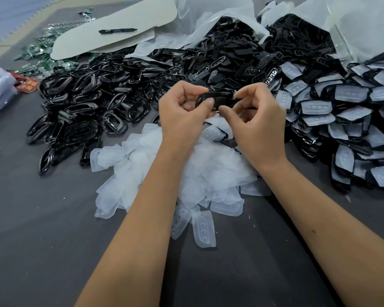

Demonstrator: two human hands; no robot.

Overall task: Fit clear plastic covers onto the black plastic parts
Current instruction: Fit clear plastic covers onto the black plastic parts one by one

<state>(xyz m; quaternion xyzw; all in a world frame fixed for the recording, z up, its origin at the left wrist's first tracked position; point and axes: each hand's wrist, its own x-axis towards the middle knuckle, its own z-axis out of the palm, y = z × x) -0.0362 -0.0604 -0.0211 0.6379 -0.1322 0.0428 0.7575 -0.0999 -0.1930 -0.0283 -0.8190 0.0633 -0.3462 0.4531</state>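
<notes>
My left hand [182, 111] and my right hand [256, 118] both pinch one black plastic part [220, 99], held above the table between them. Whether a clear cover sits on it is hidden by my fingers. Below my wrists lies a heap of clear plastic covers [142, 165]. A pile of black ring-shaped frames [82, 107] spreads to the left. Loose black button parts [226, 63] spill from bags at the back. On the right is a pile of black parts with clear covers fitted [346, 120].
The grey table [42, 240] shows bare at the front. White plastic bags [353, 29] stand at the back right. A pale board [111, 29] carries a black pen [118, 31] at the back left. Green circuit boards [42, 49] lie beside it.
</notes>
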